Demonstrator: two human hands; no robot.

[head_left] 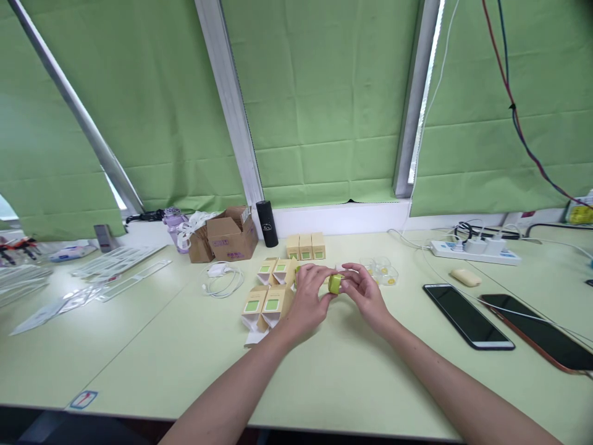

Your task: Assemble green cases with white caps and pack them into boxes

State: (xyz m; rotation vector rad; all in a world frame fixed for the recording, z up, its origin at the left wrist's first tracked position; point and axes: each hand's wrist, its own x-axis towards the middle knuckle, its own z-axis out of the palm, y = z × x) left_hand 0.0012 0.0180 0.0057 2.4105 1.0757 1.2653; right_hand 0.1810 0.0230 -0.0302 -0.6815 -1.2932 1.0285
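Observation:
A small glossy yellow-green cube (335,284) is held between my two hands above the table. My left hand (311,301) closes on its left side with thumb and fingers. From the other side, my right hand (367,293) pinches it, fingertips close to the left ones. Left of my left hand lie several beige cartons (252,306) with green windows and flaps open toward me. Part of another green item (298,269) shows behind my left fingers, mostly hidden. Clear round plastic containers (382,272) with yellow spots stand beyond my right hand.
Three beige boxes (306,246) stand farther back. Left are a white charger cable (223,278), an open cardboard box (232,233) and a black cylinder (267,224). Right are two phones (467,315), a cream oval case (466,277) and a power strip (475,252); a white cable crosses one phone.

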